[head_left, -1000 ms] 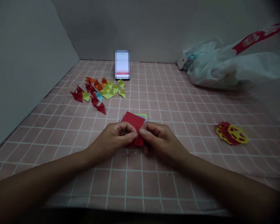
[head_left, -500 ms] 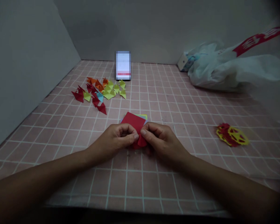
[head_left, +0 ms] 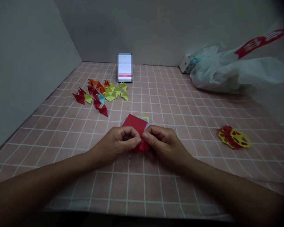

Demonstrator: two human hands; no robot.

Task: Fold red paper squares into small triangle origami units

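Note:
Between my two hands is a small folded piece of red paper (head_left: 144, 145). My left hand (head_left: 123, 138) pinches it with thumb and forefinger from the left. My right hand (head_left: 162, 140) pinches it from the right, and the two thumb tips nearly meet. The folded piece is partly hidden by my fingers. Right behind it a stack of square coloured paper lies on the table, with a red sheet (head_left: 134, 122) on top and yellow and lilac edges showing beneath.
Several folded paper cranes (head_left: 100, 93) in red, orange, yellow and blue stand at the back left. A phone (head_left: 125, 67) is propped behind them. A plastic bag (head_left: 217, 74) lies by a box (head_left: 186, 64) at the back right. Red and yellow cut-outs (head_left: 235, 137) lie to the right.
Both hands keep their pinch on the folded red paper, with only slight finger movement. The whole view has shifted a little.

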